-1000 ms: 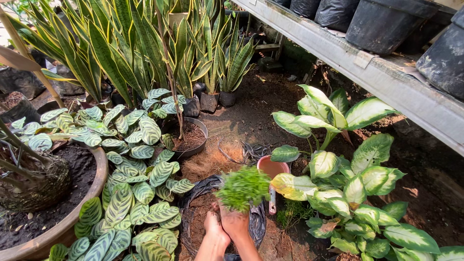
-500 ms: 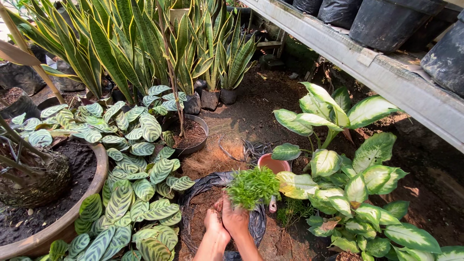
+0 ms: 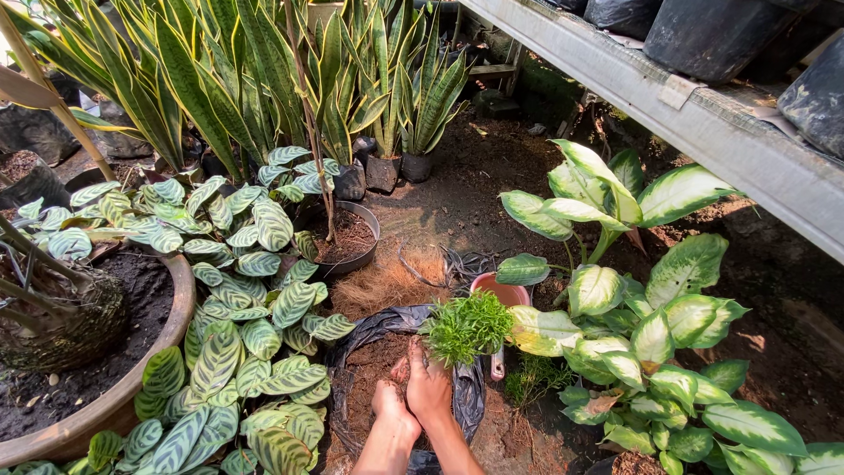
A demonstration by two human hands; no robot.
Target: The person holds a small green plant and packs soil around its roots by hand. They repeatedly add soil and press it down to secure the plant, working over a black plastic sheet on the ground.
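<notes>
Over the black plastic grow bag of brown soil (image 3: 479, 400), at the near edge of your view, your two hands meet. Your left hand (image 3: 393, 406) presses on the soil inside that bag, fingers curled down; whether it grips anything, you cannot tell. Your right hand (image 3: 430, 384), touching the left, is closed around the base of the small bushy plant with fine bright green leaves (image 3: 467, 327), holding it upright over the bag's far rim. Just beyond the bag lie a terracotta-coloured plastic pot (image 3: 492, 286) and a mound of brown coconut fibre (image 3: 391, 280). Right of the bag stand white-and-green variegated leafy plants (image 3: 651, 317); left, striped prayer plants (image 3: 229, 343). Farther off rise tall yellow-edged snake plants (image 3: 229, 79).
</notes>
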